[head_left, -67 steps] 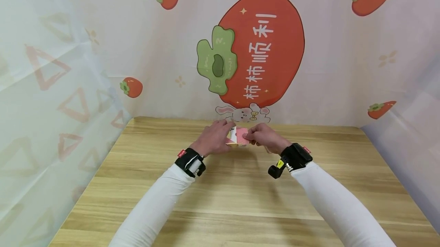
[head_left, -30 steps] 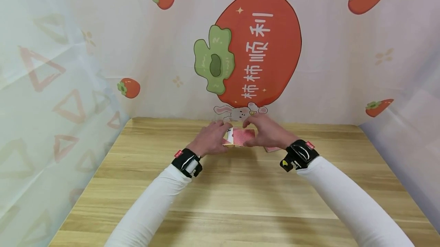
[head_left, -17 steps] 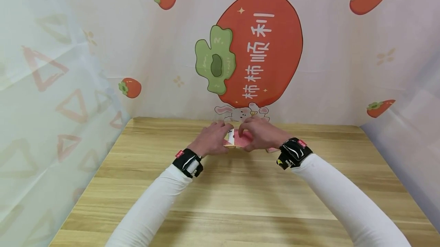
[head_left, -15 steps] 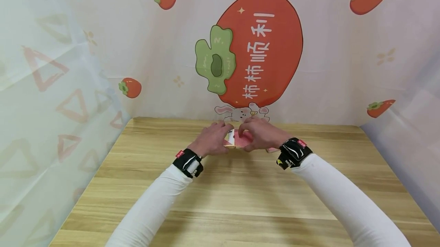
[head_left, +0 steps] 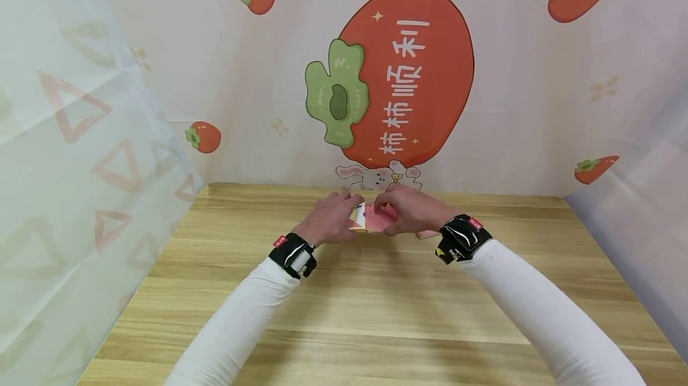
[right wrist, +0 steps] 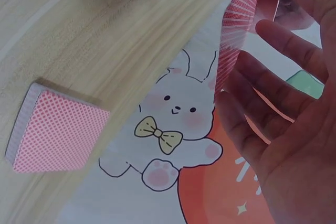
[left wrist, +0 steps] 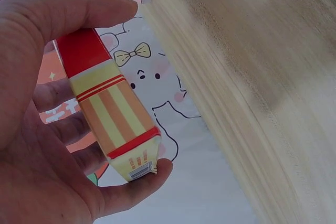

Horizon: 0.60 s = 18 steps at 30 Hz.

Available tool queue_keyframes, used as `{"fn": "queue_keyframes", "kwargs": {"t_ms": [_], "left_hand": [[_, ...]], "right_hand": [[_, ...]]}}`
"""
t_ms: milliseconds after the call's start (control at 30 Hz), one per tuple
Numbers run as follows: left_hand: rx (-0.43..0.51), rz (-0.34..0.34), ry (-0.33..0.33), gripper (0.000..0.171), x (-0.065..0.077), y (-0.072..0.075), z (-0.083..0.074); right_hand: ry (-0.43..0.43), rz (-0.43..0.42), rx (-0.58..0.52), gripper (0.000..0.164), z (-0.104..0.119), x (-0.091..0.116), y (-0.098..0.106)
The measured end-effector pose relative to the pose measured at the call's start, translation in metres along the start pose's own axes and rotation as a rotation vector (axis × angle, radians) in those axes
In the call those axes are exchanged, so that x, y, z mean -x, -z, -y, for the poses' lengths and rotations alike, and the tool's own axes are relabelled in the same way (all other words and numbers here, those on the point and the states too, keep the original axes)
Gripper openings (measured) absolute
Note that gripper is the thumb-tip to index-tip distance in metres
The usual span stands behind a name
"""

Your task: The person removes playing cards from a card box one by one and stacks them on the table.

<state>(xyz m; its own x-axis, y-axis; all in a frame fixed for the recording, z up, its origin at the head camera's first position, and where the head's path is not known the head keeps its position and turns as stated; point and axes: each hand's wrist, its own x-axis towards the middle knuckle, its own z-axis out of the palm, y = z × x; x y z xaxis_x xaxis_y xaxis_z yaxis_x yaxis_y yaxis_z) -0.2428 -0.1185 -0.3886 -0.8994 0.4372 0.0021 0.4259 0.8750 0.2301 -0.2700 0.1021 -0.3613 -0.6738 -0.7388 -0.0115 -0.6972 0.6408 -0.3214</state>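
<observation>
Between the left hand's (head_left: pixel 332 217) bent thumb and fingers is a slim cardboard playing-card box (left wrist: pixel 113 103), red above, cream and orange stripes below, a barcode on its end; the thumb covers part of its red end, and the middle fingers pass out of sight behind it. Against its other end, the right hand (head_left: pixel 414 210) grips red-backed playing cards (right wrist: pixel 236 40), fingers bent, thumb cut off by the wrist view's edge. Whether the cards reach inside the box is too small to tell. Both are over the back of the wood-grain table (head_left: pixel 344 314); contact with it cannot be made out. Near the right hand lies a squared card stack (right wrist: pixel 63 132), red-and-white checked, mostly hidden in the head view. Behind hangs a creased persimmon-and-rabbit backdrop (head_left: pixel 527 75).
</observation>
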Motion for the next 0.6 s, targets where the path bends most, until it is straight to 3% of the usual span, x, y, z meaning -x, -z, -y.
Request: {"fn": "queue_keyframes", "kwargs": {"t_ms": [600], "left_hand": [[-0.004, -0.017, 0.018, 0.072, 0.007, -0.004, 0.008]], "right_hand": [[-0.069, 0.049, 0.042, 0.061, -0.012, 0.019, 0.012]]}}
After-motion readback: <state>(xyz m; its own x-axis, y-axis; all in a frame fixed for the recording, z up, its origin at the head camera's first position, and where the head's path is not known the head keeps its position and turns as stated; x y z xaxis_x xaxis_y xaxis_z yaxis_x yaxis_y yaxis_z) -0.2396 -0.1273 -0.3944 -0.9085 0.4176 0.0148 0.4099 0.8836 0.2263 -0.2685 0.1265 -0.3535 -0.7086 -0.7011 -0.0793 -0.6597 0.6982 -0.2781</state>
